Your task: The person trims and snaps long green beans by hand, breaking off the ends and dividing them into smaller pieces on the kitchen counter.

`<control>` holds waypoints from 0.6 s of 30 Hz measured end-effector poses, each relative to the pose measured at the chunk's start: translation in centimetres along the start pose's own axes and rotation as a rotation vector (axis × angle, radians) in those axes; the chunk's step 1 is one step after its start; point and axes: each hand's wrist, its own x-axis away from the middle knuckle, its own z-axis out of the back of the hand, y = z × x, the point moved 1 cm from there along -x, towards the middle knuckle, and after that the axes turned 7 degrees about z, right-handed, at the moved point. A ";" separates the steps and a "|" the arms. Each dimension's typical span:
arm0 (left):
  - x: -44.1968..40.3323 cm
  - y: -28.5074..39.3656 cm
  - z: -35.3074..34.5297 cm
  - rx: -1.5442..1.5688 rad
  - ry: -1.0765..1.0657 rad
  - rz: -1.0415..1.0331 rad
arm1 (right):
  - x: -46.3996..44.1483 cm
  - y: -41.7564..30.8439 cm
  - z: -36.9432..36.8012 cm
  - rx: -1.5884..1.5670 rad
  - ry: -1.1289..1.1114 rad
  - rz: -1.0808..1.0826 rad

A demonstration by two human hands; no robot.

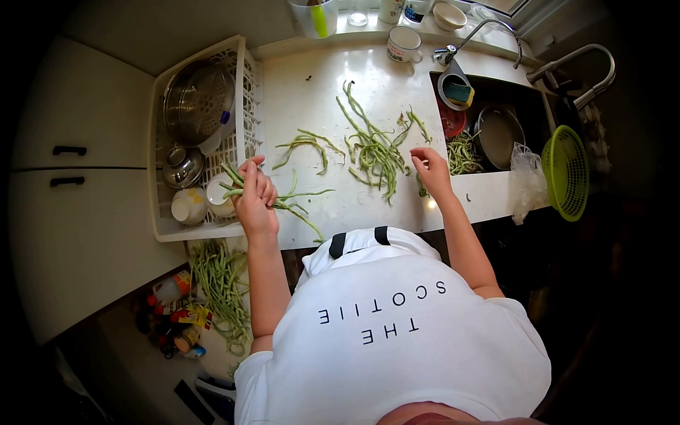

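My left hand (253, 198) is closed around several long green beans (301, 212), whose ends stick out on both sides of the fist. It is over the counter's edge by the white dish rack. My right hand (432, 170) hovers above the counter near the sink, its fingers curled together in a pinch. Whatever lies between those fingertips, if anything, is too small to make out. Between the hands lies a tangled pile of long beans (379, 156). A smaller group of beans (306, 145) sits left of it. Short bean bits lie below my right hand.
On the left, a white dish rack (248, 92) holds pots and bowls. The sink (542, 106) at right contains a metal pan (498, 134) and cut beans (464, 152). A green colander (567, 173) stands beside it. More beans (219, 290) lie at lower left. A mug (404, 44) stands behind.
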 end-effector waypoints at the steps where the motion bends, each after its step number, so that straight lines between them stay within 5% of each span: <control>1: -0.1 -0.1 -0.1 -0.011 -0.010 0.002 | -0.4 -0.5 -0.4 -0.001 0.002 -0.001; 3: -0.1 -0.2 -0.4 -0.025 -0.019 0.004 | -1.3 -1.4 -1.3 0.188 0.049 0.192; 7: 0.1 0.0 -0.8 -0.068 -0.034 0.004 | -3.1 -1.2 -3.1 0.566 -0.100 0.109; 11: 0.4 0.4 -0.5 -0.108 -0.034 -0.017 | -3.8 -2.2 -3.0 0.414 0.103 0.250; 13: 0.4 0.3 -0.2 -0.115 -0.032 -0.014 | -4.0 -2.1 -2.7 0.445 -0.181 0.412; 18: 0.4 -0.4 -0.8 -0.081 -0.065 0.011 | -3.6 -2.9 -3.4 0.430 -0.131 0.543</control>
